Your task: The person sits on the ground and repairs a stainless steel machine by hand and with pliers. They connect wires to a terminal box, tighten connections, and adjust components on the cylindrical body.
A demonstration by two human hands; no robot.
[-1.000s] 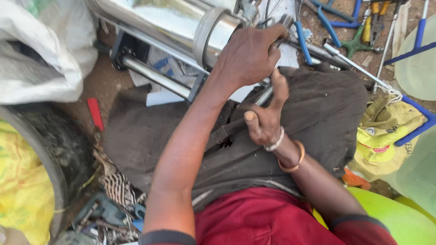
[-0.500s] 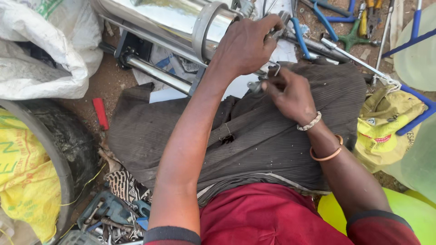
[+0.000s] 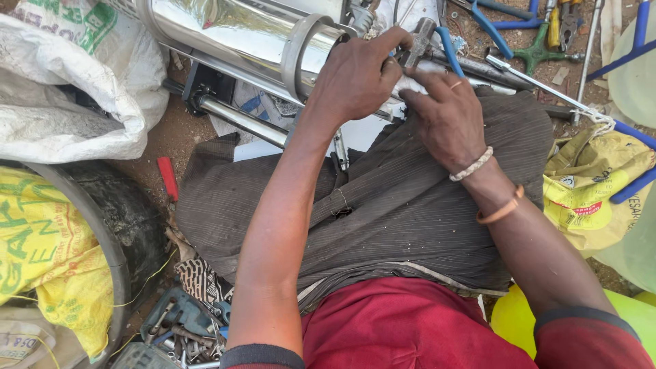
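left hand (image 3: 355, 78): pinches the pliers (image 3: 418, 41) at the far cylinder (image 3: 225, 31)
right hand (image 3: 447, 116): fingers spread, steadying beside
care: hold firm, turn slowly

My left hand (image 3: 355, 78) and right hand (image 3: 447, 119) meet side by side over my lap, both at a small metal tool (image 3: 418, 37) just beyond the knees. The big metal cylinder (image 3: 232, 34) lies ahead and left of them. A sack (image 3: 68, 102) sits far left, a tyre (image 3: 116, 225) nearer me below it. Pliers (image 3: 564, 24) lie on the ground, ahead right.
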